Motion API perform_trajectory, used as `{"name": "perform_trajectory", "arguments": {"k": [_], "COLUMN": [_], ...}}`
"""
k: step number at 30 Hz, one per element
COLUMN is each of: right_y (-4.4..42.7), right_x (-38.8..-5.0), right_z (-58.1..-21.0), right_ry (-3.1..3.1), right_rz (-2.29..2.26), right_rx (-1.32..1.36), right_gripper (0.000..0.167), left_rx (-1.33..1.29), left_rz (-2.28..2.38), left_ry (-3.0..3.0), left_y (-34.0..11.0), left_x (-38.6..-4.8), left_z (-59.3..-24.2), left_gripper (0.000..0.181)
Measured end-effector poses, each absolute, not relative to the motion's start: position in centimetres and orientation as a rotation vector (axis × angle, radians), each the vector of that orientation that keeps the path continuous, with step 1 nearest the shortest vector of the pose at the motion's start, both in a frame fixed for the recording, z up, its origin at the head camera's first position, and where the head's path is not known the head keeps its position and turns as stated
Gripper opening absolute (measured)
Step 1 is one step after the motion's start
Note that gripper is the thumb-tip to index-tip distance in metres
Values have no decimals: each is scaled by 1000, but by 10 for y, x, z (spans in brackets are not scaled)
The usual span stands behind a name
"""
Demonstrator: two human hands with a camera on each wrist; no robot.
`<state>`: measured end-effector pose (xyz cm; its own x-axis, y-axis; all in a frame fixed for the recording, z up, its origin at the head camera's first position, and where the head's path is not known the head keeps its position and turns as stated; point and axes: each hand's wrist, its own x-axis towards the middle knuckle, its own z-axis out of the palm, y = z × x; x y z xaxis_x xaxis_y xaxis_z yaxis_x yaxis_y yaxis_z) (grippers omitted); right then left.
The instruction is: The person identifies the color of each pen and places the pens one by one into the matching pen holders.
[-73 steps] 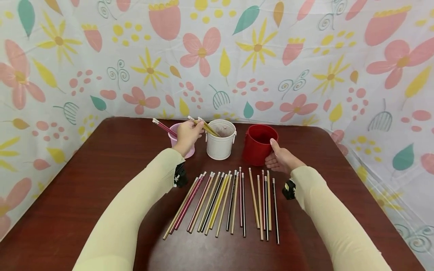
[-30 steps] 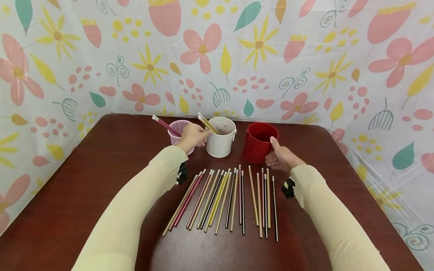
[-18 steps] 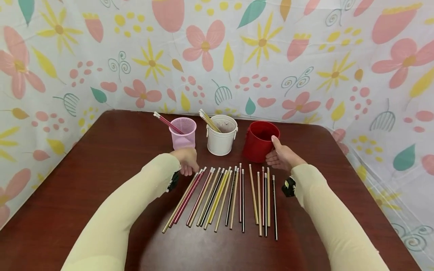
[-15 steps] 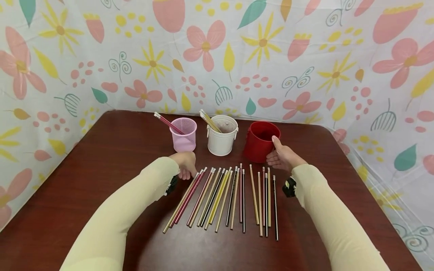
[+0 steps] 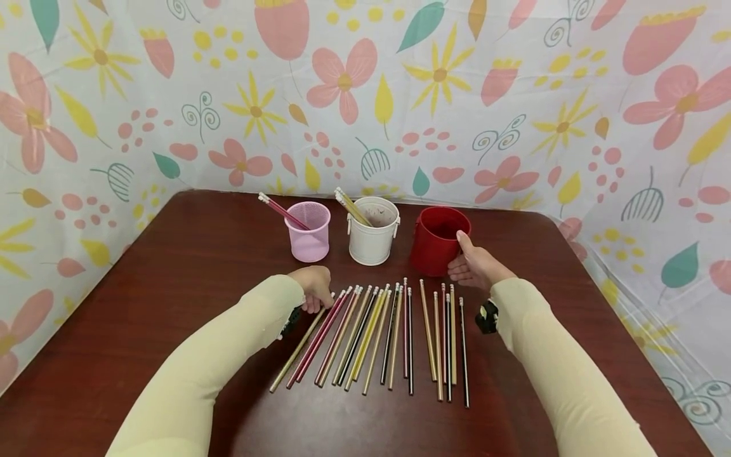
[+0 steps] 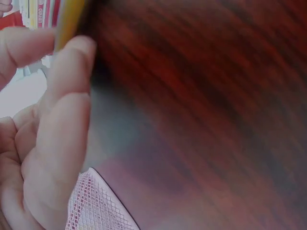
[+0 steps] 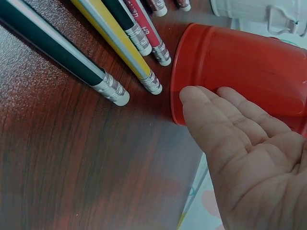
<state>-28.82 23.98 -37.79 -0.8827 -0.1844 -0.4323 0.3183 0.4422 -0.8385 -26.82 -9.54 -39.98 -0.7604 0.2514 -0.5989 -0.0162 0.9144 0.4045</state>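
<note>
In the head view my left hand pinches the eraser end of the leftmost gold pencil, which lies slanted on the table. The left wrist view shows this pencil, blurred, between thumb and finger. Two dark red pencils lie just right of it, in a row of several gold, black, yellow and red pencils. My right hand rests against the red bucket, its thumb at the rim. In the right wrist view the straight fingers touch the bucket's wall.
A pink mesh cup holds red pencils leaning left. Beside it, a white bucket with side handles holds several gold pencils. All stand on a dark wooden table, before a flowered cloth.
My left hand has let go of gold pencils in the white bucket and come down to the row, where it now pinches the leftmost gold pencil. The right hand stays at the red bucket.
</note>
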Motion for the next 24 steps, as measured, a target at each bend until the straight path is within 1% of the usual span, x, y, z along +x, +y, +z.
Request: {"name": "perform_trajectory", "arguments": {"k": [7, 11, 16, 20, 24], "right_y": [238, 238, 237, 238, 239], "right_x": [-289, -289, -288, -288, -288], "right_z": [-380, -380, -380, -380, -380], "right_ry": [2232, 2230, 2231, 2230, 2230], "right_rz": [-1447, -1454, -1452, -1453, -1453], "right_rx": [112, 120, 123, 126, 113], "right_gripper": [99, 99, 98, 98, 98], "left_rx": [200, 210, 216, 232, 187], "left_rz": [608, 762, 1015, 1185, 1329], "left_ry": [2456, 2467, 2405, 2328, 2274], "left_y": [-101, -108, -121, -132, -141], "left_x": [-267, -264, -252, -244, -238], "left_z": [-394, -392, -382, -374, -370], "left_gripper": [16, 15, 7, 15, 17]}}
